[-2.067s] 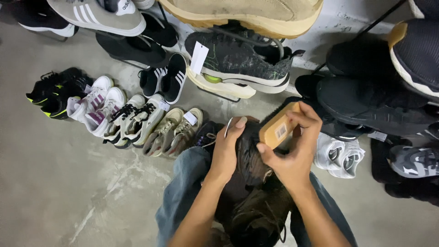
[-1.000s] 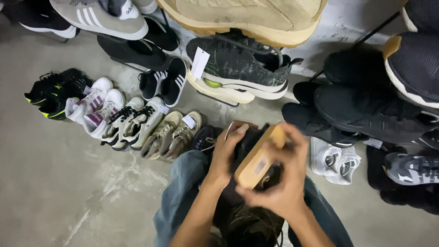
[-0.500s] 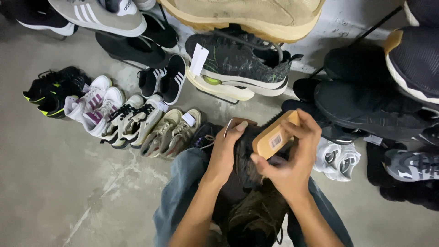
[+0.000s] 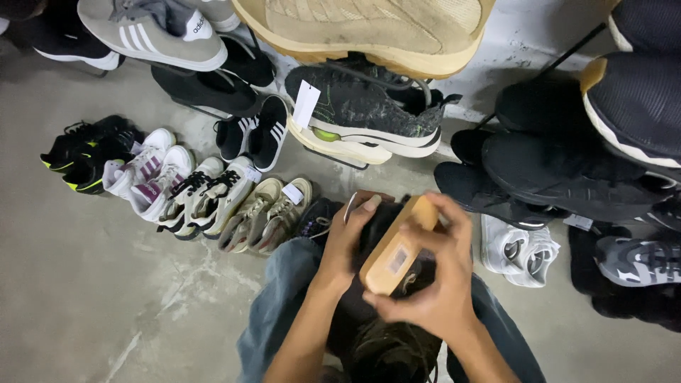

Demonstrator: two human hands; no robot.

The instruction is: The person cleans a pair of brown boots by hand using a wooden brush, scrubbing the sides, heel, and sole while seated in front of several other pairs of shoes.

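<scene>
My right hand (image 4: 436, 291) grips a light wooden brush (image 4: 397, 248), its back facing up, and holds it across a dark shoe (image 4: 369, 312) that rests on my lap. My left hand (image 4: 347, 237) clasps the shoe's front end, thumb on top. The shoe's laced collar shows near the lower edge, between my jeans-clad knees. Most of the shoe is hidden under both hands and the brush.
A row of small shoes lies on the concrete floor (image 4: 106, 298) to my left: black with yellow (image 4: 85, 152), white with pink (image 4: 145, 174), white with black laces (image 4: 206, 195), beige (image 4: 266, 213). A tagged dark sneaker (image 4: 369, 117) and a large tan shoe (image 4: 369, 32) sit ahead; black shoes (image 4: 560, 170) are piled right.
The brush has gone back and forth over the shoe: down toward me, up toward the toe, and now lower again. My left hand has stayed on the shoe's front.
</scene>
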